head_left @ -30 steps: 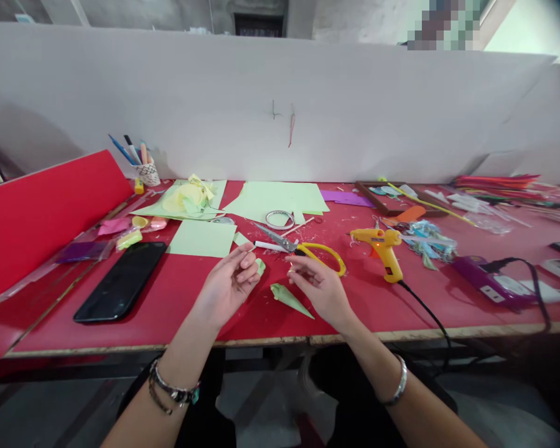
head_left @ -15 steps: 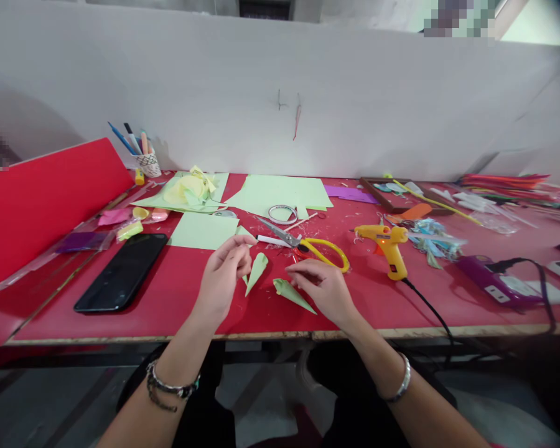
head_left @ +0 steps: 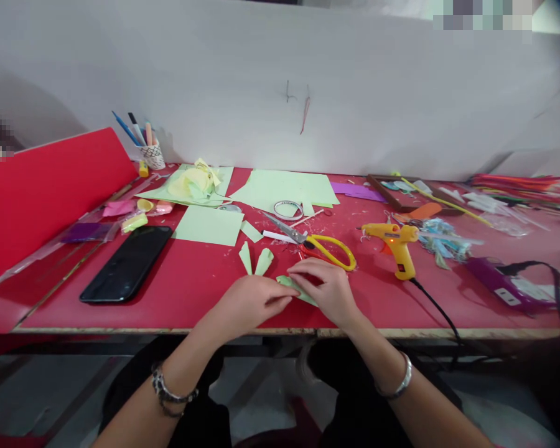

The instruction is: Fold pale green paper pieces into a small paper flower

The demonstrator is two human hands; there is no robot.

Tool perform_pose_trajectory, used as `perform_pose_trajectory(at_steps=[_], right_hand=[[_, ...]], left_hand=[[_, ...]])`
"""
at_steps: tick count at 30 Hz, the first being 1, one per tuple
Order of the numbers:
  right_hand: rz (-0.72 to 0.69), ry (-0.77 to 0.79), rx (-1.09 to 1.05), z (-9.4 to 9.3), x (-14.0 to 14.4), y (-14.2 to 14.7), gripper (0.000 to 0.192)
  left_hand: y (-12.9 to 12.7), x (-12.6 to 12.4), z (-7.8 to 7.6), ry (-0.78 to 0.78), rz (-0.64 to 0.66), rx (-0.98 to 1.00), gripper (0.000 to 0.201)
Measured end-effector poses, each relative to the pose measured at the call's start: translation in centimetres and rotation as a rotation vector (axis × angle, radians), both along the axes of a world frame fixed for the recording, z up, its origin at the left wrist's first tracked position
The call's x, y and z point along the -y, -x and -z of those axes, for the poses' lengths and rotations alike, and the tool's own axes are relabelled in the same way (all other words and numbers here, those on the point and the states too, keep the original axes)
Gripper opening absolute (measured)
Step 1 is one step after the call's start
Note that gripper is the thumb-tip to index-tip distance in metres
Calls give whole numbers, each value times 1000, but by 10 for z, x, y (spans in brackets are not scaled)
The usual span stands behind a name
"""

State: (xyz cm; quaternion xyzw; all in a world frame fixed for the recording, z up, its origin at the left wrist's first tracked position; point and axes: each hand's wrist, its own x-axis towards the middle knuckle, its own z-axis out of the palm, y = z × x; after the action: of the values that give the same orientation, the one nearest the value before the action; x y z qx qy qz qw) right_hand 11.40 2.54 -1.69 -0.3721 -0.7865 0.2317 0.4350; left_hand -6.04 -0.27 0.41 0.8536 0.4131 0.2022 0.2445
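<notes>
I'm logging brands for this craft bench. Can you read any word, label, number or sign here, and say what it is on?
No text can be read.
Glue gun: a dark label on its grip, too small to read.
Tape roll: faint print on its rim, blurred.
Phone: screen dark, nothing shown.
White partition: only two small scribbles, no letters.

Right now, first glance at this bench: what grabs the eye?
Both hands, left hand and right hand, meet on a folded green paper piece at the near edge of the red table. Two small green paper petals lie just beyond the left hand. Behind the right hand lie yellow-handled scissors, with a yellow glue gun to their right and a black phone far left.
</notes>
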Motion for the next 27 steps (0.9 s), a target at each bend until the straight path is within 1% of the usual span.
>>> perform_pose_trajectory(at_steps=[2,4,6,8,14,21,27], right_hand=[[-6,22,-3,0,-1,0,10],[-12,36,-3,0,-2,1,10],[-26,52,0,0,-3,1,10],[-49,71,4,0,-4,1,11],[-73,92,23,1,-4,1,11],[-79,91,61,-1,-2,2,20],[-84,93,41,-3,-1,2,22]], left_hand=[[-4,2,6,-169,49,-191,26],[-6,3,12,-333,53,-331,28],[-7,4,17,-453,52,-412,29],[-6,5,21,-518,58,-446,30],[-5,5,26,-561,52,-459,32],[-5,5,24,-522,39,-462,35],[-5,5,26,-523,30,-471,37]])
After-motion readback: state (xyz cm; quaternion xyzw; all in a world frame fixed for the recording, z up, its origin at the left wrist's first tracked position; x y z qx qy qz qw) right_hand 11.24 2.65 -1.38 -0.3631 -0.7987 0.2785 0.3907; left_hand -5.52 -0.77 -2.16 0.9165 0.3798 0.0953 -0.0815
